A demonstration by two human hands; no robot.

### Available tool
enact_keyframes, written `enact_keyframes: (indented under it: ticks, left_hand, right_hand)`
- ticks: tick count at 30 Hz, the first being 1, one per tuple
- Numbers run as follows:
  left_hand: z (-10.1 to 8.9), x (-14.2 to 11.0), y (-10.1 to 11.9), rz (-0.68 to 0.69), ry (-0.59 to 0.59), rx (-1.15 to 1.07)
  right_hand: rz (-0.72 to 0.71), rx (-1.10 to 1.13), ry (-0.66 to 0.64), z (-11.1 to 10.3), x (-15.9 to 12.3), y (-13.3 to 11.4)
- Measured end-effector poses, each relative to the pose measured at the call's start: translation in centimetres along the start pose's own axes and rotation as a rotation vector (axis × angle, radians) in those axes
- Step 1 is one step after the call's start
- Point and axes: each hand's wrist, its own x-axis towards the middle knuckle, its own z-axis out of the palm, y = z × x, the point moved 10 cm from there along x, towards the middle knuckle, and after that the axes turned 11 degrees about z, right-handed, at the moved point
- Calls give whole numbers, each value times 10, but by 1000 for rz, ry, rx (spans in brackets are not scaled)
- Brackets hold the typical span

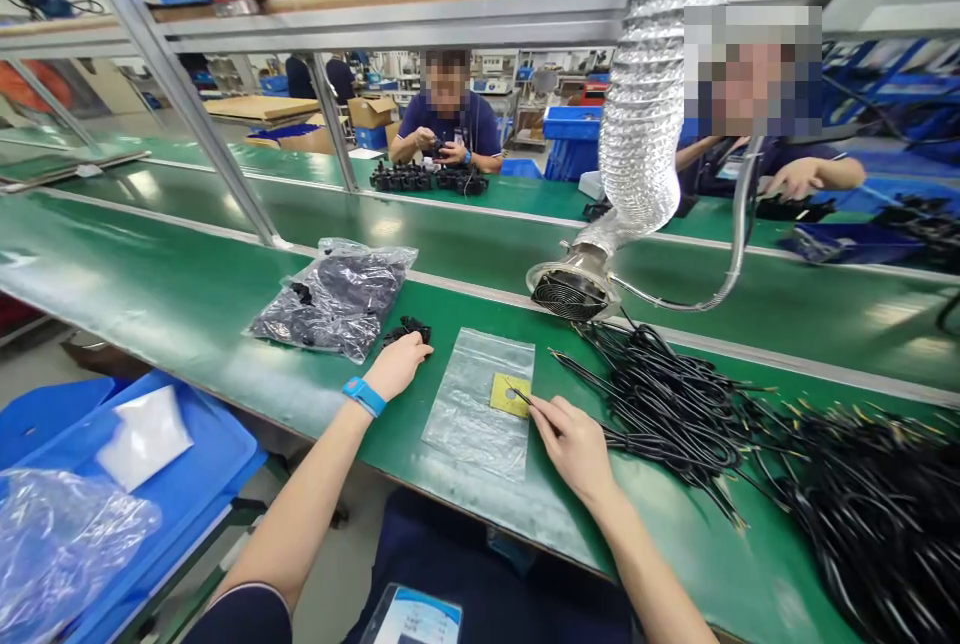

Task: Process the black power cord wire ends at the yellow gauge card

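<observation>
My right hand [574, 444] pinches a black cable [615, 440] near its thin stripped end. That end lies over a yellow square pad [501, 404] with a round hole, which rests on or inside a flat clear zip bag [465, 424]. My left hand [401, 366], with a blue band at the wrist, is at the near edge of a small pile of black plastic parts [409, 328]. Its fingers are curled together, and whatever they hold is hidden. Behind it lies a clear bag full of dark parts [337, 299].
Black cables [667, 404] lie in heaps along the right. A fume extraction duct [637, 124] hangs over the green bench [172, 274], its fan guard low behind the zip bag. Blue bins [195, 444] stand at lower left. Two co-workers sit opposite, handling black parts.
</observation>
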Motion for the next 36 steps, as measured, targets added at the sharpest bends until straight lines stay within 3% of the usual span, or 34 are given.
enact_keyframes:
  ticks: [2, 5, 8, 11, 15, 19, 22, 27, 36]
  left_hand:
    - [-5, 0, 1, -1, 10, -5]
    - [-24, 2, 12, 14, 161, -96]
    - [-36, 7, 29, 15, 322, -373]
    - [-24, 22, 46, -53, 374, -788]
    - [11, 45, 71, -175, 359, -1316]
    - [39, 52, 87, -283, 342, -1613]
    - [50, 50, 97, -298, 285, -1710]
    - [57, 47, 114, -257, 138, -1755]
    - [57, 47, 124, -236, 84, -1830]
  right_hand:
    - [-10, -49, -6, 1, -5, -2]
    - [-22, -111, 10, -2, -12, -7]
    - [7, -170, 47, -5, -16, -7]
    - [-18, -254, 59, -1, -19, -8]
    - [-74, -276, 55, 3, -20, -12]
    - [38, -107, 124, -14, -14, -5]
    - [108, 103, 187, -29, -10, -1]
    - [183, 345, 144, -31, -2, 7]
    - [222, 402, 119, -28, -1, 11]
